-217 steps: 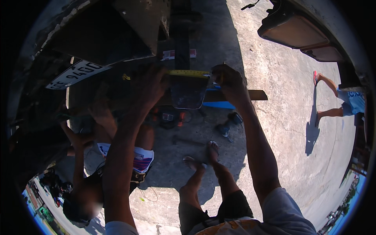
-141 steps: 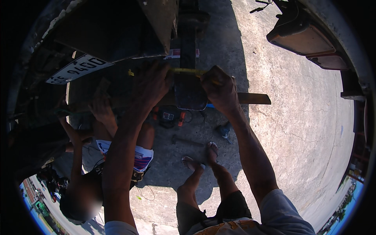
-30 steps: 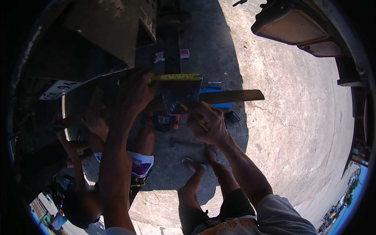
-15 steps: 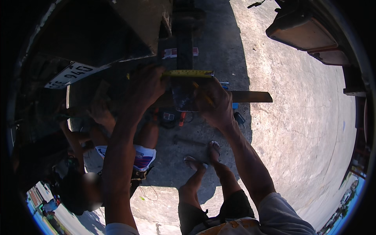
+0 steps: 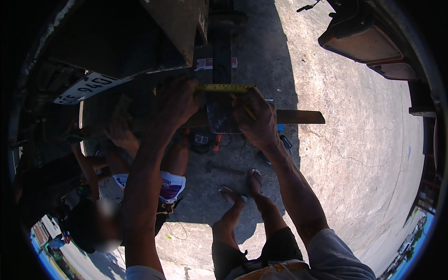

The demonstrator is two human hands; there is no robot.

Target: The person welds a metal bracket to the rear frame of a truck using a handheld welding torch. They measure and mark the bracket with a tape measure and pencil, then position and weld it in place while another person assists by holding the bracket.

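My left hand [image 5: 179, 101] is closed around the left part of a yellow tape measure [image 5: 224, 87]; its case is not clearly visible in the shade. The blade stretches rightward, level, over the top of a dark flat metal plate [image 5: 218, 116]. My right hand [image 5: 259, 119] grips a yellow pencil [image 5: 248, 110] at the plate's right side, its fingers up at the tape's right end. Behind the plate a long dark bar [image 5: 301, 117] runs crosswise and sticks out to the right.
At left a person crouches, one hand [image 5: 122, 134] near the bar. A vehicle body with a number plate [image 5: 91, 88] overhangs the upper left. On the concrete lie a hammer [image 5: 228, 168], an orange-and-black tool [image 5: 217, 142], a dark tool [image 5: 285, 141] and a red-and-white box [image 5: 204, 64].
My right fingers have risen slightly onto the tape's right end, covering its tip. The tape and my left hand stay nearly in place.
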